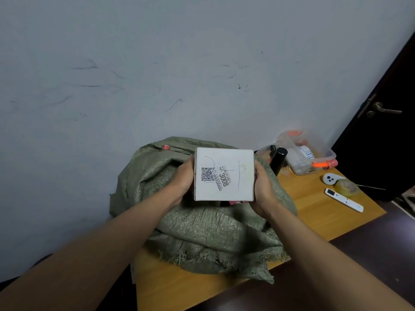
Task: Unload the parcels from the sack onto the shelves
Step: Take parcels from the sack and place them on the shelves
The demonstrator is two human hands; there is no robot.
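Observation:
A white square parcel box (224, 173) with a QR code and the number 3008 printed on top is held just above the open mouth of a green woven sack (202, 232). My left hand (183, 178) grips its left side and my right hand (263, 187) grips its right side. The sack lies slumped on a wooden table (314, 212). A bit of pink packaging (238, 202) shows inside the sack below the box. No shelves are in view.
At the table's right end are a clear plastic tub (307, 153) with orange clips, a black cylinder (278, 159), a tape roll (347, 187), a white remote (343, 199) and a small white device (331, 178). A dark door (386, 108) stands at right, a scuffed wall behind.

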